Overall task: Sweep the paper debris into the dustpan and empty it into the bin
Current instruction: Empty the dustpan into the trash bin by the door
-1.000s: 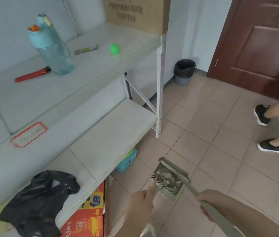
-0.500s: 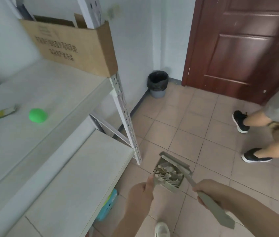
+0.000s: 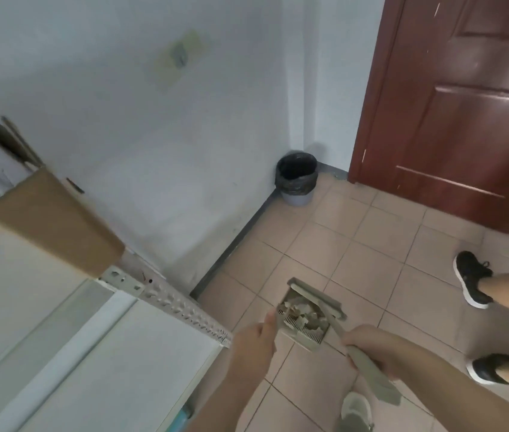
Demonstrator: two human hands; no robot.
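Mid-floor: two hands [image 3: 251, 346] [image 3: 373, 349], one dustpan [image 3: 305, 337], one broom [image 3: 370, 371]

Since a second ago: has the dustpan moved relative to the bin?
Yes. The dustpan is now closer to the bin in the corner; fewer floor tiles lie between them.

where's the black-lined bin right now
Head view, upper centre: the small grey bin with a black liner stands in the room's far corner, just left of the brown wooden door.

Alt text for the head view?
Two hands hold a dustpan of paper scraps: left hand pinching its rim, right hand gripping the long handle. A black-lined bin stands ahead in the corner by a brown door.
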